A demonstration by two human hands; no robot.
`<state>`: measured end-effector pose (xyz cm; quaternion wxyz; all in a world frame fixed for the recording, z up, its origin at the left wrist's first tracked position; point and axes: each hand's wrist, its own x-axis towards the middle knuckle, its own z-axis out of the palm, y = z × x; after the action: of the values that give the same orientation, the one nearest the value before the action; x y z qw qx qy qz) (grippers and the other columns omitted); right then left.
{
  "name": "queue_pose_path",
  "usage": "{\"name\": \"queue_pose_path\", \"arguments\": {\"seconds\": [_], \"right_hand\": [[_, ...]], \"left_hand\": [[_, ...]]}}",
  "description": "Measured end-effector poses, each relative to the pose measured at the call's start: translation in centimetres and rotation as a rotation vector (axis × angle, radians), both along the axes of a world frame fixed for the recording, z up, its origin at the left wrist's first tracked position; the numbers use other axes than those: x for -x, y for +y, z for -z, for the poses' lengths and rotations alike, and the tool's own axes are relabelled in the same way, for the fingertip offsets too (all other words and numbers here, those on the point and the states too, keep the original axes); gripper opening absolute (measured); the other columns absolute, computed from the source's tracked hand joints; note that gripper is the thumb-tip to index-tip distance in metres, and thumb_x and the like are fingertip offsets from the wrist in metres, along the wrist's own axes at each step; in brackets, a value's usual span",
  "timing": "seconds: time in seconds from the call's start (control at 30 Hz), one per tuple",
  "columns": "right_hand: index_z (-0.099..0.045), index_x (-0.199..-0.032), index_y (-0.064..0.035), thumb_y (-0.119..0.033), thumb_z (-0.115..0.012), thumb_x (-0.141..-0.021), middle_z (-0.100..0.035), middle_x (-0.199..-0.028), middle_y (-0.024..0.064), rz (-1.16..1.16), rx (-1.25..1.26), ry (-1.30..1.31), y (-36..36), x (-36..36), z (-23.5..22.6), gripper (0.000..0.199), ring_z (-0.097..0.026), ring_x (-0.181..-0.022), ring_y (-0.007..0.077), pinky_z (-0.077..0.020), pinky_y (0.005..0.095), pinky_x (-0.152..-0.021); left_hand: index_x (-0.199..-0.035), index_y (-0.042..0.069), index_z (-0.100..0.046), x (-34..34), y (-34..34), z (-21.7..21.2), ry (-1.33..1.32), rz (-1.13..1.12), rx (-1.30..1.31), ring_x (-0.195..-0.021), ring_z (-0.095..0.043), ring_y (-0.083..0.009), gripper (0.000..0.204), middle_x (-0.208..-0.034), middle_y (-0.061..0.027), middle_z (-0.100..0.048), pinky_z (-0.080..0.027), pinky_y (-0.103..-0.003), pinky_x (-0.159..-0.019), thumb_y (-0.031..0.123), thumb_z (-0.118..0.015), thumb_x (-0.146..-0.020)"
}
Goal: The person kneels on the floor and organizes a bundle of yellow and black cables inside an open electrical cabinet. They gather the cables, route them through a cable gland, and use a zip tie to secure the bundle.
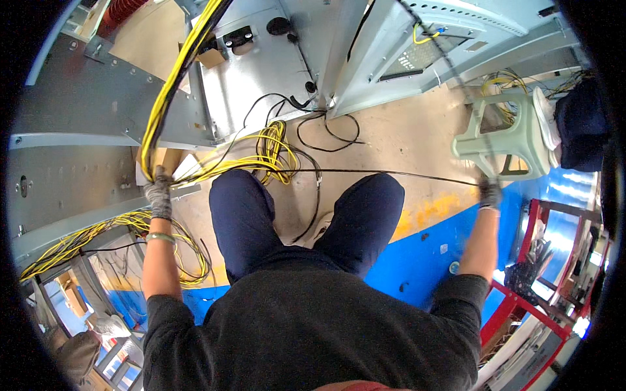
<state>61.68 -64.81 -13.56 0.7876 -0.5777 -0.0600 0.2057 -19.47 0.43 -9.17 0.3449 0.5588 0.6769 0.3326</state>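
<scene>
My left hand (158, 194), in a grey glove, is closed around a thick bundle of yellow and black cables (171, 88) that runs up along a grey metal frame. My right hand (489, 193), also gloved, is stretched out to the right and grips a thin black cable (391, 174). That cable runs taut across my knees to the left and also rises from the hand toward the grey cabinet (417, 45) above. I am seated, with dark blue trousers (241, 208) below me.
Loose coils of yellow and black cable (274, 153) lie on the floor between my knees and the metal panel (261, 72). A pale green plastic stool (505, 140) stands right. More yellow cable (98, 234) piles at left. A red rack (528, 287) stands at lower right.
</scene>
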Motion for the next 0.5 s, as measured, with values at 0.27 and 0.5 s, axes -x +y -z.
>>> {"name": "queue_pose_path", "arguments": {"seconds": [0.27,0.5], "right_hand": [[-0.057,-0.114,-0.0091,-0.017,-0.052,-0.088,-0.060,-0.108,0.0095,0.342,0.848,-0.745,9.7,-6.5,-25.1,0.028,-0.058,-0.094,0.0195,-0.0449,0.0311,-0.085],[-0.053,-0.115,-0.0055,-0.014,-0.066,-0.076,-0.051,-0.120,0.0169,-0.664,1.244,-1.182,21.3,7.1,-14.8,0.043,-0.051,-0.106,0.0349,-0.0404,0.0391,-0.095]], "left_hand": [[-0.108,0.005,-0.060,12.5,2.4,-14.2,0.253,-0.190,-0.339,-0.062,-0.053,-0.0130,0.035,-0.078,-0.0039,-0.064,-0.043,-0.027,-0.056,0.031,-0.061,-0.085],[-0.100,0.012,-0.061,-3.3,-5.0,-21.6,-0.650,-0.146,0.088,-0.045,-0.034,-0.0069,0.018,-0.055,0.0055,-0.039,-0.029,-0.023,-0.043,0.025,-0.054,-0.090]]}}
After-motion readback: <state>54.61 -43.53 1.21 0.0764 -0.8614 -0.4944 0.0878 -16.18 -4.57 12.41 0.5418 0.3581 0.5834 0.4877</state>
